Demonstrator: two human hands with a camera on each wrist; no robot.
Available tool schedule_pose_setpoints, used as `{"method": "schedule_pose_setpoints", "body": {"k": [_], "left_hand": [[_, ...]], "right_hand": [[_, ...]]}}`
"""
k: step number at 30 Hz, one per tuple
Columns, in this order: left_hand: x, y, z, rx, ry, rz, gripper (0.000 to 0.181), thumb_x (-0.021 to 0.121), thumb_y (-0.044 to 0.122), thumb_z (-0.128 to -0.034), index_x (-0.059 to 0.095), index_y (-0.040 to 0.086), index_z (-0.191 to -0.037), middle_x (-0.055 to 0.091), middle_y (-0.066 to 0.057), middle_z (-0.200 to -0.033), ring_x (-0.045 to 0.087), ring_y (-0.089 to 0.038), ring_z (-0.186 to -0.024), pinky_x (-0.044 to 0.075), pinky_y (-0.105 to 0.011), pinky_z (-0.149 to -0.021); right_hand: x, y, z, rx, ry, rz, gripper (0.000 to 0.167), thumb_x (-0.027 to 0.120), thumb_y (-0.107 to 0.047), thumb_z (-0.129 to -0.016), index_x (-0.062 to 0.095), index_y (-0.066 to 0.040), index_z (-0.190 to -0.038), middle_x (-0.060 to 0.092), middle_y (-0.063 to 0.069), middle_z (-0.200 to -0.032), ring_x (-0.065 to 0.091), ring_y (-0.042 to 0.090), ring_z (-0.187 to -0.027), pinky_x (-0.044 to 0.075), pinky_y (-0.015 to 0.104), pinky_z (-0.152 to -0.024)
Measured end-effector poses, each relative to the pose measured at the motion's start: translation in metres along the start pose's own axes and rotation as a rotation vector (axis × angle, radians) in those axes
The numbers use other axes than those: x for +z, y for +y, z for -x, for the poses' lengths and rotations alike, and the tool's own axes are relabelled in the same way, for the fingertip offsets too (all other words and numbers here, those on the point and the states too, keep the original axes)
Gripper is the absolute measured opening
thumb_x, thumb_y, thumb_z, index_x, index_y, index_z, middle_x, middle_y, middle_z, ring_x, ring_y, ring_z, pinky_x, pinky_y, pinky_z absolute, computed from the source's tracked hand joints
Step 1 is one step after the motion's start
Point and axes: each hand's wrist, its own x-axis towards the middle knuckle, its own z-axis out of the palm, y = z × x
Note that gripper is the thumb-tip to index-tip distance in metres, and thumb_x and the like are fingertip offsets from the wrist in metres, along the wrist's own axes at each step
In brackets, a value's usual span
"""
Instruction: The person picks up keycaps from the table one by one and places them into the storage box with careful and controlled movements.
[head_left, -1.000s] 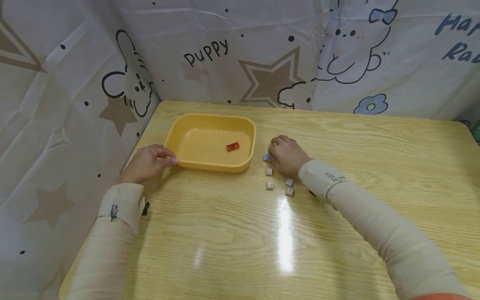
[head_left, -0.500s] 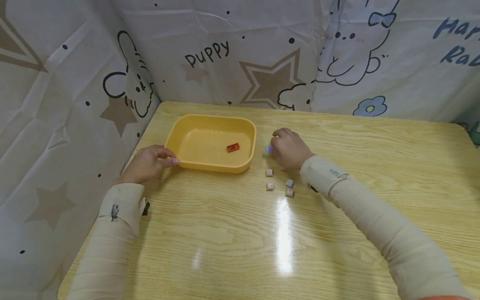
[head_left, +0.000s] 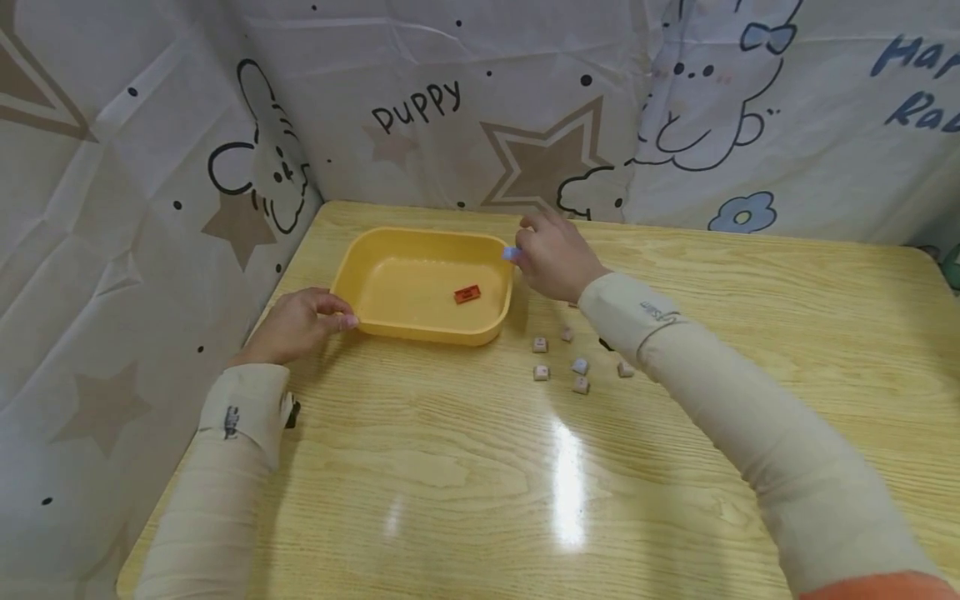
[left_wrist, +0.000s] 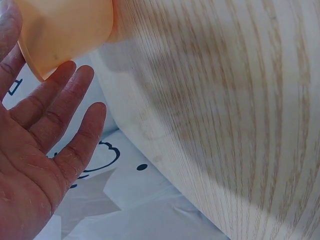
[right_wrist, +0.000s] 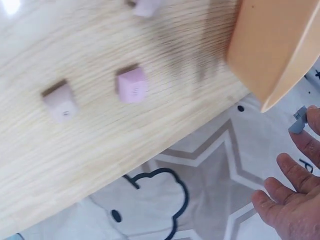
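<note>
My left hand (head_left: 288,327) pinches the rim of a yellow plastic tray (head_left: 401,292) at its near left corner, thumb on one side. In the left wrist view the other fingers of that hand spread loosely below the rim. A red long keycap (head_left: 467,294) lies inside the tray, toward the right. My right hand (head_left: 558,257) pinches a small blue keycap (head_left: 511,253) between thumb and forefinger, just above the tray's right rim. The right wrist view shows this blue keycap (right_wrist: 299,120) at the fingertips, beside the tray wall, with the remaining fingers partly spread.
Several pale pink and lilac keycaps, such as a pinkish one (head_left: 540,344) and a lilac one (head_left: 580,365), lie on the wooden table (head_left: 450,467) right of the tray. A printed cloth (head_left: 420,50) hangs behind the table and along its left side.
My right hand has lifted the blue keycap from the table and carried it up and left to the tray's right rim. Keycaps it covered now show. The left hand stays put.
</note>
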Motion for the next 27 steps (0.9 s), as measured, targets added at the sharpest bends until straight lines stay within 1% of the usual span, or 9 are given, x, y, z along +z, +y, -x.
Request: {"method": "schedule_pose_setpoints", "body": {"k": [2,6,9,12,15,17,21,24,27], "left_hand": [[0.000,0.001,0.000,0.002,-0.001,0.001,0.037,0.062,0.042,-0.0910,0.068,0.010,-0.107,0.065,-0.019,-0.120,0.049,-0.038,-0.126,0.038,-0.056,-0.105],[0.002,0.002,-0.001,0.003,-0.009,0.008,0.035,0.062,0.040,-0.0917,0.068,0.010,-0.107,0.065,-0.019,-0.120,0.047,-0.037,-0.128,0.035,-0.056,-0.107],[0.004,0.003,-0.002,0.008,-0.014,0.002,0.033,0.061,0.039,-0.0922,0.069,0.010,-0.106,0.066,-0.018,-0.121,0.043,-0.038,-0.132,0.032,-0.057,-0.111],[0.004,0.005,-0.003,0.033,-0.004,-0.016,0.031,0.061,0.037,-0.0924,0.069,0.010,-0.105,0.066,-0.017,-0.119,0.047,-0.037,-0.129,0.034,-0.056,-0.109],[0.004,0.007,-0.006,0.064,0.016,-0.032,0.029,0.062,0.035,-0.0924,0.070,0.010,-0.103,0.067,-0.016,-0.117,0.051,-0.036,-0.123,0.037,-0.054,-0.106],[0.004,0.008,-0.007,0.074,0.023,-0.037,0.029,0.062,0.035,-0.0922,0.070,0.009,-0.103,0.067,-0.016,-0.116,0.053,-0.036,-0.121,0.038,-0.054,-0.105],[0.002,0.008,-0.005,0.033,0.020,-0.036,0.031,0.062,0.038,-0.0920,0.069,0.010,-0.104,0.066,-0.015,-0.119,0.050,-0.035,-0.125,0.036,-0.055,-0.107],[0.000,0.007,-0.002,0.014,0.014,-0.041,0.033,0.061,0.038,-0.0922,0.069,0.010,-0.106,0.065,-0.016,-0.122,0.048,-0.036,-0.127,0.034,-0.056,-0.108],[-0.001,0.005,0.001,0.009,0.011,-0.042,0.033,0.061,0.038,-0.0925,0.069,0.009,-0.106,0.064,-0.017,-0.122,0.049,-0.037,-0.125,0.035,-0.056,-0.107]], "right_hand": [[0.002,-0.006,-0.006,-0.015,-0.003,0.014,0.028,0.054,-0.025,-0.098,0.067,0.000,-0.099,0.059,0.020,-0.125,0.052,0.035,-0.122,0.039,0.047,-0.110],[0.006,-0.020,-0.013,-0.006,-0.053,0.027,0.029,0.053,-0.027,-0.098,0.067,-0.003,-0.105,0.056,0.019,-0.132,0.048,0.035,-0.128,0.043,0.049,-0.107],[0.011,-0.028,-0.016,-0.012,-0.056,0.008,0.027,0.055,-0.027,-0.097,0.068,-0.004,-0.105,0.055,0.019,-0.133,0.047,0.035,-0.130,0.042,0.050,-0.107],[0.017,-0.033,-0.017,-0.020,-0.048,-0.017,0.027,0.056,-0.029,-0.097,0.068,-0.005,-0.103,0.055,0.019,-0.133,0.046,0.035,-0.131,0.042,0.051,-0.107],[0.022,-0.036,-0.015,-0.016,-0.067,-0.018,0.031,0.057,-0.032,-0.096,0.068,-0.005,-0.107,0.053,0.018,-0.137,0.045,0.036,-0.132,0.040,0.052,-0.108],[0.024,-0.035,-0.011,-0.012,-0.084,-0.004,0.036,0.057,-0.036,-0.095,0.067,-0.005,-0.111,0.051,0.018,-0.140,0.044,0.036,-0.133,0.040,0.052,-0.108],[0.024,-0.028,-0.004,0.009,-0.108,0.008,0.043,0.054,-0.039,-0.096,0.063,-0.005,-0.121,0.046,0.018,-0.144,0.041,0.037,-0.136,0.038,0.052,-0.111],[0.021,-0.017,0.001,0.043,-0.096,0.006,0.044,0.053,-0.039,-0.097,0.061,-0.005,-0.123,0.046,0.019,-0.144,0.040,0.037,-0.136,0.036,0.053,-0.111],[0.019,-0.002,0.008,0.081,-0.083,0.015,0.042,0.054,-0.037,-0.096,0.061,-0.004,-0.122,0.047,0.020,-0.143,0.041,0.038,-0.135,0.037,0.054,-0.111]]}}
